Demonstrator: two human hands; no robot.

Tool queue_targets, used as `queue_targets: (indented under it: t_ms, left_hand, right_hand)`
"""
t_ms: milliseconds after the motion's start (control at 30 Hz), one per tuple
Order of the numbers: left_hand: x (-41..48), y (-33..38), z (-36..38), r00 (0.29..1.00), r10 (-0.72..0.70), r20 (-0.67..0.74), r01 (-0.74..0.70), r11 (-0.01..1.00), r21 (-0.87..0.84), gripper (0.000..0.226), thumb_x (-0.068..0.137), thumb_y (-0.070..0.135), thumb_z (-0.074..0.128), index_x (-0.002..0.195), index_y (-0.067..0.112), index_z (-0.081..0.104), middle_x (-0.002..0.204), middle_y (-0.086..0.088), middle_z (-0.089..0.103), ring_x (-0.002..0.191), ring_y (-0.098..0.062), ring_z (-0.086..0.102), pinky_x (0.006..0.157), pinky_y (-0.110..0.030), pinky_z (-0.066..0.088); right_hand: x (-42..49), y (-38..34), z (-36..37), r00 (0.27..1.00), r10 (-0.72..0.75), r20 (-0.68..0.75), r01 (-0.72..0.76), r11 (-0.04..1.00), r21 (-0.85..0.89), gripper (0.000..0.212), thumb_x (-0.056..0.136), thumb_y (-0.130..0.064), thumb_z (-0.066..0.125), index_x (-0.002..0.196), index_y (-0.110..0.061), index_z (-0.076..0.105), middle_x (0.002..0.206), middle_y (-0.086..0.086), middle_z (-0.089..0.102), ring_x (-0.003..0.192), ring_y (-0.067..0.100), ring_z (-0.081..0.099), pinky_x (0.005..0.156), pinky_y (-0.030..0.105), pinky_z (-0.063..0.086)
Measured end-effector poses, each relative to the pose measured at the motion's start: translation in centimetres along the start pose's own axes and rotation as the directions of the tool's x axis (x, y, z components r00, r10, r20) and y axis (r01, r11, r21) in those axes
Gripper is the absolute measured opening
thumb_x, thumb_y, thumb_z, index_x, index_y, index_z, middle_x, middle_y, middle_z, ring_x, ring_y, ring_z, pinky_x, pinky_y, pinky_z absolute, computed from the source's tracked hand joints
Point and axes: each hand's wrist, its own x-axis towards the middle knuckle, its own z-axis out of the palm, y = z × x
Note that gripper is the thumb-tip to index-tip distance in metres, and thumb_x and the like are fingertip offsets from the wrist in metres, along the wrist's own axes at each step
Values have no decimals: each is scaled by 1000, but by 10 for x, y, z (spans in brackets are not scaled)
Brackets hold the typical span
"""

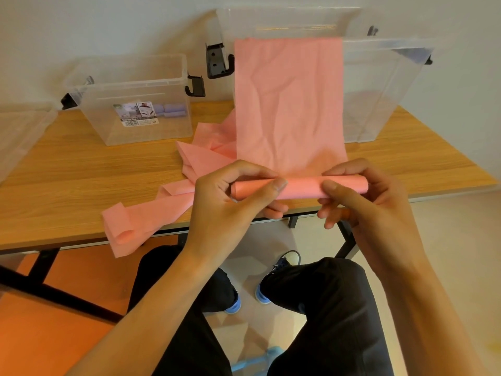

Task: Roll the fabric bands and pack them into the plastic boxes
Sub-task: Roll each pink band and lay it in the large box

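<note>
Pink fabric band (287, 99) partly rolled; the roll (303, 187) is held in the air over the near tabletop edge. Left hand (230, 202) grip pinches the roll's left end, thumb on top. Right hand (366, 202) grip is curled round the right end. The unrolled length runs up and over the rim of the large plastic box (379, 104). Loose pink fabric (168, 207) lies crumpled on the tabletop (67, 172), one end hanging off the edge. Small plastic box (168, 123), far left, holds lilac rolls (173, 111).
</note>
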Motion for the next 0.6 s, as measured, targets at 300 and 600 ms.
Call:
queue_targets:
  t_ms: [300,600]
  left_hand:
    - [1,-3,-1,1000,16,5,-16,999,28,15,84,-3,74,98,0,70,74,-13,74,64,-27,74,58,-28,59]
    - [0,-1,-2,999,-10,32,9,1000,12,23,81,7,75,102,1,69,78,-12,75,67,-29,75,60,-30,60]
  right_hand:
    - [1,0,0,1000,-2,12,2,1000,-4,28,79,-22,73,105,-12,67,83,9,69,63,27,67,51,30,54]
    - [5,-1,3,997,-43,-58,41,999,-29,12,82,-18,71,91,-10,68,72,7,68,53,21,67,50,25,55]
